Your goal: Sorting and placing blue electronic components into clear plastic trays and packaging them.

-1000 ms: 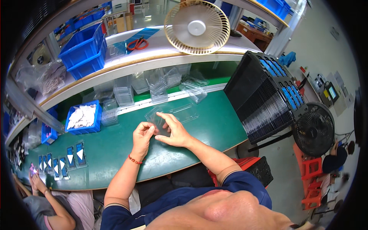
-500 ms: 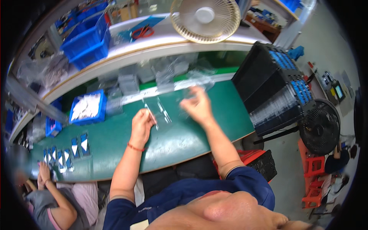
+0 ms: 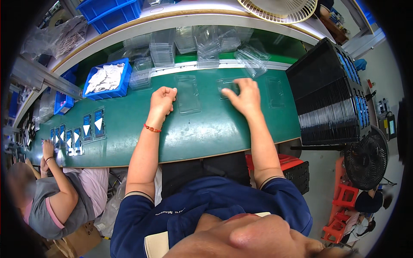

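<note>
My left hand (image 3: 162, 102) is closed with its fingers curled and the thumb pressed to them, beside the left edge of a clear plastic tray (image 3: 188, 101) lying flat on the green bench. What it pinches, if anything, is hidden. To the right, my right hand (image 3: 246, 96) reaches over a second clear plastic tray (image 3: 224, 83), thumb and fingers apart. Part of that tray is covered by the hand, and I cannot tell whether they touch. A third clear tray (image 3: 275, 92) lies farther right.
Clear plastic trays (image 3: 162, 49) are stacked along the back. A blue bin (image 3: 124, 81) holds white pieces. Blue-and-white items (image 3: 99, 122) lie at the left, near a co-worker's hand (image 3: 48, 149). A tall stack of black trays (image 3: 327, 96) stands at the right end, beside a black fan (image 3: 365, 161).
The tray tilted up at my left hand is now lying flat beside it. My right hand has opened over another tray. The view has shifted, showing more of the bench's back.
</note>
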Available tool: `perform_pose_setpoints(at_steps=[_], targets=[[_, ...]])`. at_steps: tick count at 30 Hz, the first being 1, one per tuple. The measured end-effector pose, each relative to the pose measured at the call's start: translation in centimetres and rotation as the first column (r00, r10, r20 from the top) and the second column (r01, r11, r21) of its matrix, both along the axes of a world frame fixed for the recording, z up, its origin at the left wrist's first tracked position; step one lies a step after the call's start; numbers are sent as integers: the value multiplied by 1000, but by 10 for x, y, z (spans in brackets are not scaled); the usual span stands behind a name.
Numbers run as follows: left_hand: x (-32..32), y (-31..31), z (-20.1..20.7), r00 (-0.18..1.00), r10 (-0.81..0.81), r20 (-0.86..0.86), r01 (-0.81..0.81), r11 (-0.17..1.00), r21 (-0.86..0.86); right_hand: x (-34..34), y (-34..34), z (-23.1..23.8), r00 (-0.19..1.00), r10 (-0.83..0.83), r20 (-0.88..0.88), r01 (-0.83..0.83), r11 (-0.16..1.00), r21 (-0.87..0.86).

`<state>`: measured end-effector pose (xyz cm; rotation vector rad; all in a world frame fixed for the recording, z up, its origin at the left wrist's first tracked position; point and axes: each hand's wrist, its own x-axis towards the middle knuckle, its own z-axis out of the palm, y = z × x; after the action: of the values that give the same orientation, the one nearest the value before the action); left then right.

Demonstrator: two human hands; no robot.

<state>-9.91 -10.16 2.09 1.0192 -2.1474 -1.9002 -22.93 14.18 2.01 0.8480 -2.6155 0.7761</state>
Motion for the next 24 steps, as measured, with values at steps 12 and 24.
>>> perform_pose_setpoints(at_steps=[12,24], targets=[[4,40,-19,929,-363,-67,119,465,-877,1,21,20,790,524,318,-567,822,54],[7,101,-8,869,-489,-77,224,527,-820,-131,39,3,988,-55,-145,26,980,-198]])
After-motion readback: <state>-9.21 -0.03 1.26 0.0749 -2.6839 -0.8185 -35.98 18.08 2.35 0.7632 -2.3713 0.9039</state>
